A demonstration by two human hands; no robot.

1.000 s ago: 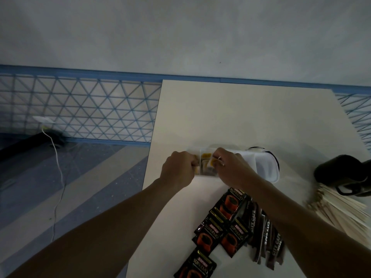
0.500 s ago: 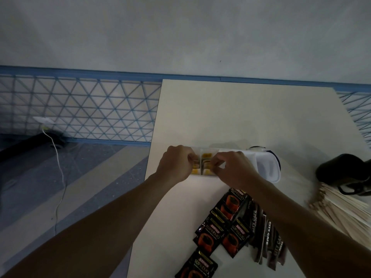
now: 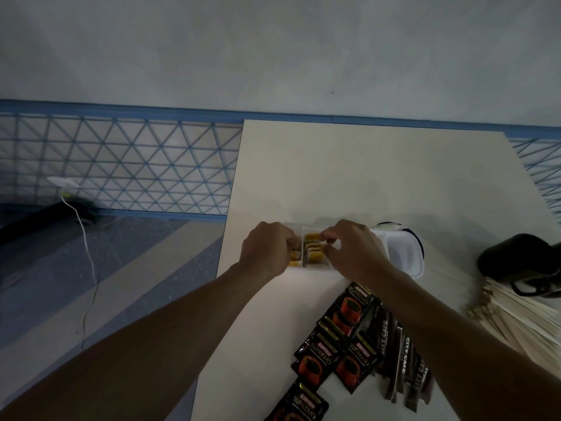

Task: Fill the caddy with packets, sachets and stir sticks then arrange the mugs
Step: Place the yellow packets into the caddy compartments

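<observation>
Black coffee packets (image 3: 343, 344) and brown sachets (image 3: 403, 366) lie loose on the table (image 3: 364, 177) nearest me, with stir sticks (image 3: 522, 317) piled to the right, so most of the filling's left imo. Further out, left hand (image 3: 267, 250) grips the clear caddy (image 3: 312, 265) by its left end. Right hand (image 3: 352, 250) pinches over its yellow-filled compartments, can't tell on what. Black mug (image 3: 516, 262) far right, not arranged yet.

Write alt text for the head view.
The left hand and right hand pinch yellow packets inside a clear plastic divided caddy. Black-and-orange coffee sachets, dark stick sachets, pale wooden stir sticks and a black mug lie nearby.
</observation>
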